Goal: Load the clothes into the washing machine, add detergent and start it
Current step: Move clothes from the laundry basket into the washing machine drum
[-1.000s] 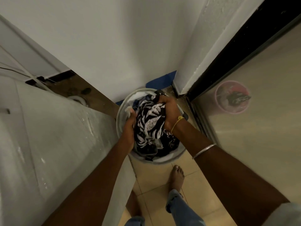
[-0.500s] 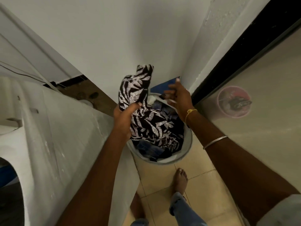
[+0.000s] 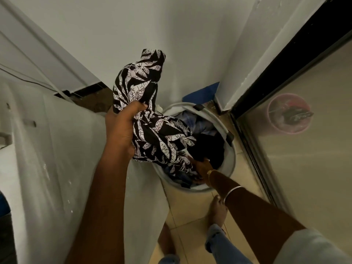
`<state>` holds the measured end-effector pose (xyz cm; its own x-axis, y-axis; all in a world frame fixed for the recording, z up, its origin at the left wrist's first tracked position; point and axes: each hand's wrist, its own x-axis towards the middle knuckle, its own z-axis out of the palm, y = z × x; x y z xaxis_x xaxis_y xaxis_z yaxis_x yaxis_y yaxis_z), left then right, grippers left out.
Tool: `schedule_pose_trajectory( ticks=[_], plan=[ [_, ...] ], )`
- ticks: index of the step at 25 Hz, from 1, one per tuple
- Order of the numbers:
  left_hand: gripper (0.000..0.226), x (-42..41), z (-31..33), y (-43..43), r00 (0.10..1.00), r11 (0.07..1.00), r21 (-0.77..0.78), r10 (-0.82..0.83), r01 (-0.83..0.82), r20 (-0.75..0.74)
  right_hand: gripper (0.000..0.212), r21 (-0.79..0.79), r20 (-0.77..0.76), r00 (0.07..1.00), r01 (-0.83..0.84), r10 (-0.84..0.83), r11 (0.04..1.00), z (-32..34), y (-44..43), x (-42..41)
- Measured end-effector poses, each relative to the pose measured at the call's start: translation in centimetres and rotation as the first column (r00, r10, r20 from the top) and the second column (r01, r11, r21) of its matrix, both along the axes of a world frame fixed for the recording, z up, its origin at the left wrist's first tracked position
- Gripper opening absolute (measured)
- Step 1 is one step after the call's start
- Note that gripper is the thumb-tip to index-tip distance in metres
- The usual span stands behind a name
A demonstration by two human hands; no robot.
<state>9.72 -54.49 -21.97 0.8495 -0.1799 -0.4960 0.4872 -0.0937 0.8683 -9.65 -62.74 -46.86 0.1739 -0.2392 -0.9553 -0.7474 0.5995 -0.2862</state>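
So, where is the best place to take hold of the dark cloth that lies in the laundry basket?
Probably its top fold, from straight above. The dark cloth lies bunched in the basket, whose wall blocks the sides. The right hand reaches in beside it; the left hand holds the patterned cloth.

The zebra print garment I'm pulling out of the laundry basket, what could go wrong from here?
1. The zebra print garment, gripped by the left hand, trails into the laundry basket and may drag other clothes onto the floor.
2. The right hand is buried in the dark clothes; tugging both ways could tip the basket.
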Motion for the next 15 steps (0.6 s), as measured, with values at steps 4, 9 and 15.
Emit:
schedule_pose_trajectory(
  ticks=[4,9,15],
  plan=[
    [0.044,0.1,-3.1,0.7,0.997,0.989,0.147,0.010,0.001,-0.073,0.039,0.155,0.188,0.961,0.175,-0.203,0.972,2.7,1.6,2.4],
    [0.072,-1.5,-6.3,1.1,0.994,0.983,0.165,-0.069,0.083,-0.086,0.023,0.367,0.507,0.714,0.329,-0.484,0.870,9.9,0.0,8.0],
    [0.057,-1.5,-6.4,0.9,0.806,0.929,-0.140,-0.368,0.343,-0.464,0.049,0.576,0.545,0.586,0.257,-0.599,0.776,11.3,-3.1,9.6]
  ],
)
